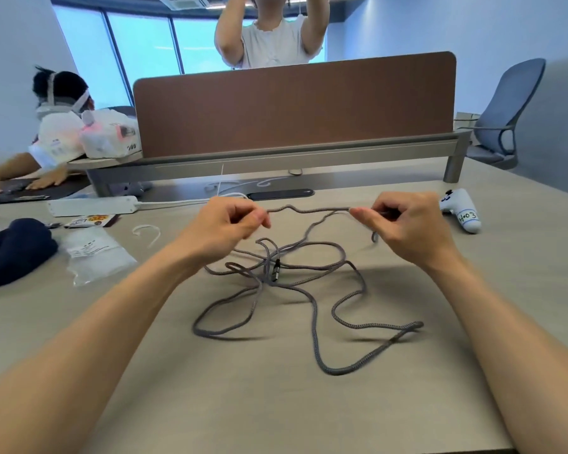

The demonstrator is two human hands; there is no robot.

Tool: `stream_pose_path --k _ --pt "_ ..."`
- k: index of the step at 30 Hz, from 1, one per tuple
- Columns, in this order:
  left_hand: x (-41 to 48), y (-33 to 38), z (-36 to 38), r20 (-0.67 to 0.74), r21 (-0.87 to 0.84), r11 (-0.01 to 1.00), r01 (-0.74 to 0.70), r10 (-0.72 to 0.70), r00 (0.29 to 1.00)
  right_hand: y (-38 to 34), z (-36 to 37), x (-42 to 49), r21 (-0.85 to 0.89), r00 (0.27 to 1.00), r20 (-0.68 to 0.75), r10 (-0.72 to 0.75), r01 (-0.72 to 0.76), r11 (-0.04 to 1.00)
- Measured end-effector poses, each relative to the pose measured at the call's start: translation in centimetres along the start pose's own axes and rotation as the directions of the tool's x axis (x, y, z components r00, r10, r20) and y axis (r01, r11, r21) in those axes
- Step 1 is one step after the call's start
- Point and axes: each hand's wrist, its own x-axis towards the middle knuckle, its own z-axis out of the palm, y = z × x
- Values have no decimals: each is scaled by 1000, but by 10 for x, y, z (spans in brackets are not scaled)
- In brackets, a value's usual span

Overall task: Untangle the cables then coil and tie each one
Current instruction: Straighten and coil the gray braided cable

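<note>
A grey braided cable (312, 303) lies in a loose tangle on the beige table (276, 404), its loops crossing around dark metal plugs (276, 270) in the middle. A raised stretch of this cable runs between my two hands above the tangle. My left hand (225, 221) pinches one end of that stretch between thumb and fingers. My right hand (404, 224) pinches the other end, and a short cable tail hangs below its fingers. A small white tie (148, 231) lies on the table left of my left hand.
A white power strip (92, 206) and its cord lie behind my left hand. Clear plastic bags (95, 253) and a dark blue cloth (10, 250) sit at the left. A white game controller (461, 209) rests at the right. A brown divider (292, 106) backs the desk; two people sit beyond.
</note>
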Motion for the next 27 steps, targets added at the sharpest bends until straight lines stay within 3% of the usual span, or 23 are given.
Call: stream_pose_path --k 3,6,10,14,17,18,20,22,25,27 --pt "-1 -1 -19 -151 377 918 -125 194 969 -5 5 -3 62 985 169 -16 6 998" --pt "-12 -13 -36 -281 526 844 -102 286 916 -8 8 -4 101 951 305 -51 21 995" --pt "-29 -50 -69 -449 564 813 145 154 880 -2 3 -3 124 945 327 -1 -42 991" --pt "-46 -77 -82 -436 678 657 330 -2 900 -13 18 -6 133 924 383 -16 -38 990" --pt "-44 -73 -66 -440 704 612 361 -22 898 -24 34 -8 105 905 424 -33 -12 994" --pt "-42 -66 -59 -443 692 648 319 33 896 -27 37 -8 103 906 420 -42 -2 995" --pt "-38 -39 -38 -417 568 815 117 162 894 -32 41 -10 96 911 407 -60 23 995" --pt "-35 -6 -7 -261 350 932 -93 193 946 -36 47 -11 80 913 402 -74 46 996" --pt "-24 16 37 46 325 916 -234 231 972 -37 51 -10 65 933 347 -97 79 995" --pt "-16 12 49 101 371 875 -313 296 950 -37 49 -10 72 943 317 -98 79 994"
